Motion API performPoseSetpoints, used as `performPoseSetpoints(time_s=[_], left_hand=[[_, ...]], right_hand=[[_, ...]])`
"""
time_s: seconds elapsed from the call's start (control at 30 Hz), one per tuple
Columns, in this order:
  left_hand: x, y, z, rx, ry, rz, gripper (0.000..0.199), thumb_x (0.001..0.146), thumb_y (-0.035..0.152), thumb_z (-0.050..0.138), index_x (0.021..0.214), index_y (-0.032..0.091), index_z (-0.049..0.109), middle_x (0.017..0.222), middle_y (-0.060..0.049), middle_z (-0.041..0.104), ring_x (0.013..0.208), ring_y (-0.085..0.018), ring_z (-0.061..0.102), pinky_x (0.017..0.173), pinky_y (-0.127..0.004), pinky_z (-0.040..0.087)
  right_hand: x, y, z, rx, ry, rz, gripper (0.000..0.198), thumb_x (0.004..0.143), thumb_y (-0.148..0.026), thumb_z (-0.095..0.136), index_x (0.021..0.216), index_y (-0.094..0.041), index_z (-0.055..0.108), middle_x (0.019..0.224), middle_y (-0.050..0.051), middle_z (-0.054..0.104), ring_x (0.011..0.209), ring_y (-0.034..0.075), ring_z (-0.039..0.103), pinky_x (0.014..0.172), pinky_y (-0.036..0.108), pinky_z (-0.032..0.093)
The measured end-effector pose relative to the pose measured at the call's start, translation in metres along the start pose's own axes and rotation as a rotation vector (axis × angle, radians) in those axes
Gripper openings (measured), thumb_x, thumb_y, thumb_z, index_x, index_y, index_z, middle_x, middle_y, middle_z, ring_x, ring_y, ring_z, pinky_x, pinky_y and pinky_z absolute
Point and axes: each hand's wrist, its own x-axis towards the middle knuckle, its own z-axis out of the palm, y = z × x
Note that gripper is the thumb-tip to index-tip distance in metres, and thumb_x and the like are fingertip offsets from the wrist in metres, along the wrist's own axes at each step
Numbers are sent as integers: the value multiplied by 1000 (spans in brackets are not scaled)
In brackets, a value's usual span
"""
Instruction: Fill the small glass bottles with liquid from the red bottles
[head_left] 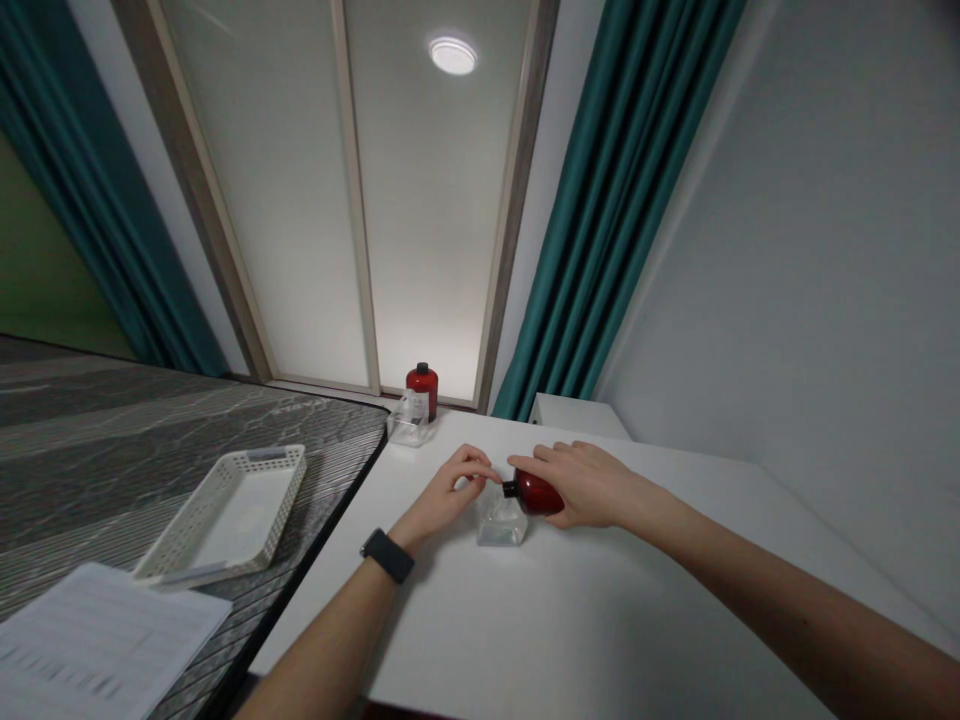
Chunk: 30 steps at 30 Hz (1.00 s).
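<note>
My right hand (581, 483) is wrapped round a dark red bottle (538, 493), which lies tilted nearly on its side. Its black neck end points left, above a small clear container (502, 528) on the white table (480, 620). My left hand (455, 487), with a dark watch (387, 556) on its wrist, has bent fingers closed at the upper edge of that container. One of its fingertips reaches close to the bottle's black end; whether they touch I cannot make out. Any liquid at the bottle's mouth is too small to see.
At the table's far left corner, another red bottle (422, 388) stands upright behind a second clear container (409, 428). Left of the table, a white perforated basket (281, 520) and printed paper sheets (97, 640) lie on a grey patterned surface (330, 420).
</note>
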Motion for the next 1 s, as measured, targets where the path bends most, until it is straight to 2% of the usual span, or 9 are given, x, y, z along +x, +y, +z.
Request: performPoseSetpoints(time_s=[0.43,1.0], left_hand=[[0,-1,0,-10,-9,-4,22,95,23,55,92,21,76,103,-6,54,104,-22,54,94,-35,42],[0,1,1,-3,-6,-25,21,95,24,55,92,21,75,103,-6,55,104,-22,55,94,-35,43]], right_hand=[[0,0,1,1,1,-1,71,77,-35,70,142,-27,45,113,11,69,90,31,69,73,38,46],[1,3,7,37,6,12,73,76,-37,71,143,-27,45,112,11,68,91,33,68,73,38,47]])
